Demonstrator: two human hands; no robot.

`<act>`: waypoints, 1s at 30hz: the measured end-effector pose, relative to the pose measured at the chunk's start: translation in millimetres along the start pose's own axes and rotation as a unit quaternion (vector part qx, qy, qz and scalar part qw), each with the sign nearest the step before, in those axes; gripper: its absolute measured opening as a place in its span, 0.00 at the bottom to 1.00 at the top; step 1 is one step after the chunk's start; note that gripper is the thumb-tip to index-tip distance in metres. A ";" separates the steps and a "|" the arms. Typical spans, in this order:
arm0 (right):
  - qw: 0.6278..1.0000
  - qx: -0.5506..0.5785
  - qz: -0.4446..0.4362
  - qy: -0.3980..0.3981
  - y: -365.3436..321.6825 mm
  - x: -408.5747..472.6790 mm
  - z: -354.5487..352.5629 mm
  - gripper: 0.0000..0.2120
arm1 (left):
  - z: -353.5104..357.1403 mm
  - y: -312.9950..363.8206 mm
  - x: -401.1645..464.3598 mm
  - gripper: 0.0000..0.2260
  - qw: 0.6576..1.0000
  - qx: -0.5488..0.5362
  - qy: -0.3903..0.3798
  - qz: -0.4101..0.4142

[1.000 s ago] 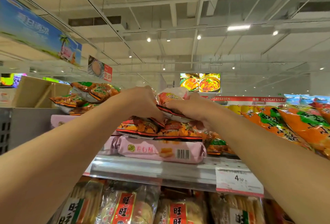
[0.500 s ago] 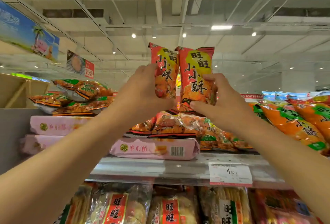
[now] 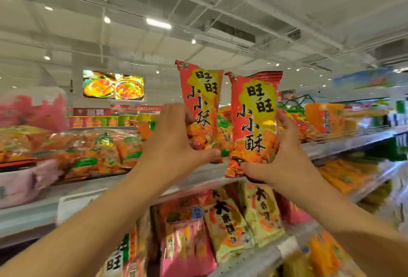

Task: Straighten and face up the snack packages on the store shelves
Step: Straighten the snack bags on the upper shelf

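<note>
Two red-and-yellow snack bags stand upright in the air above the top shelf, fronts toward me. My left hand grips the lower part of the left bag, thumb under its bottom edge. The right bag is held by my right hand, fingers behind it and thumb across its lower front. The bags nearly touch side by side. On the shelf to the left lie several orange and green snack bags, flat and piled.
A pink package lies at the left end of the top shelf. More orange bags sit on the shelf to the right. The lower shelf holds upright red, pink and yellow packages. A food screen hangs in the distance.
Both hands lifted the two bags off the pile and stood them upright. The view has swung right since, so the pile now sits to the left of the bags.
</note>
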State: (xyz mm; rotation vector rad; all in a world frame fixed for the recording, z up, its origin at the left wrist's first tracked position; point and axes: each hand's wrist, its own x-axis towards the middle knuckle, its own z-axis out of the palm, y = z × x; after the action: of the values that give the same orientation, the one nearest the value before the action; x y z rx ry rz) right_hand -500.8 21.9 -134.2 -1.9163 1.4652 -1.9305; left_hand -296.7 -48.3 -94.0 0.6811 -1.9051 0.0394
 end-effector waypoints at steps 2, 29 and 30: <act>1.000 0.008 0.027 -0.009 26.3 -4.7 -45.9 0.50 | 33.4 17.2 7.6 0.31 1.000 -0.014 0.003 0.001; 0.997 0.027 0.017 -0.074 284.7 208.4 -233.8 0.32 | 340.0 56.0 172.2 0.40 0.991 0.050 -0.053 -0.113; 0.995 0.030 0.014 -0.091 288.9 221.1 -229.6 0.31 | 346.3 52.0 176.8 0.40 0.988 0.067 -0.063 -0.125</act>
State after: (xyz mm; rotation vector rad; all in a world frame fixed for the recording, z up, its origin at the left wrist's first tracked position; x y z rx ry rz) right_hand -895.5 -145.4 -98.7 -1.9750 1.3603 -1.7163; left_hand -659.8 -196.2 -79.6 1.0322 -1.9350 -0.0357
